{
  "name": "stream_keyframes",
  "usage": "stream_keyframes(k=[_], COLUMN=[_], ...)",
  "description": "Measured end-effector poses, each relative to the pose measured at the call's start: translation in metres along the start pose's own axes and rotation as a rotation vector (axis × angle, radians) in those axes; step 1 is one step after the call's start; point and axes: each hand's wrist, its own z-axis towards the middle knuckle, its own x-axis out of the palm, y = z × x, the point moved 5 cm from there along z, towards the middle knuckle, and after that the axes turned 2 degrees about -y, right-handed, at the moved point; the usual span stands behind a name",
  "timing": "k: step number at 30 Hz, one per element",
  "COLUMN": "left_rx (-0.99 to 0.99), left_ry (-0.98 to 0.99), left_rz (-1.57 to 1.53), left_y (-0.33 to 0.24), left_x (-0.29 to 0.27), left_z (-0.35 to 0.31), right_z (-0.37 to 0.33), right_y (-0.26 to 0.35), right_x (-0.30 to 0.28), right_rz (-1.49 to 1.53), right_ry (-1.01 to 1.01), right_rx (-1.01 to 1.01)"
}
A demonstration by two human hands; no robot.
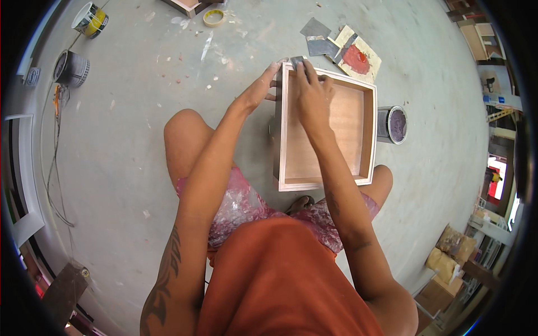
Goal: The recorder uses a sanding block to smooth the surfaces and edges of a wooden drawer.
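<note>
Wooden drawer box sits on concrete floor btwn person's knees, open side up. Right hand presses grey sandpaper piece onto box's far-left corner, fingers closed on it. Left hand grips outer left wall nr same corner. Open tin just beside box's right wall; floor to left is open.

At the 11 o'clock rim we see a round can lying tilted on the concrete, its label white, yellow and dark. At 3 o'clock, just beside the wooden tray, stands an open round tin, grey-walled. At 4 o'clock, brown paper-wrapped packages sit stacked.
</note>
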Motion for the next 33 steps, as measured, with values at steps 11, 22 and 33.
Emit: stream_keyframes(k=[11, 22, 33], left_rx=[0.006, -0.012, -0.042], left_ry=[-0.013, 0.031, -0.063], left_rz=[0.02, -0.034, -0.054], left_y=[0.001, 0.005, 0.012], left_x=[0.007, 0.008, 0.001], left_z=[0.003, 0.006, 0.007], right_z=[0.009, 0.017, 0.016], right_y=[0.015, 0.026, 0.012], right_x=[-0.004, -0.012, -0.01], right_rz=[0.027, 0.094, 0.157], right_ry=[0.0, -0.041, 0.005], right_rx=[-0.072, -0.087, -0.076])
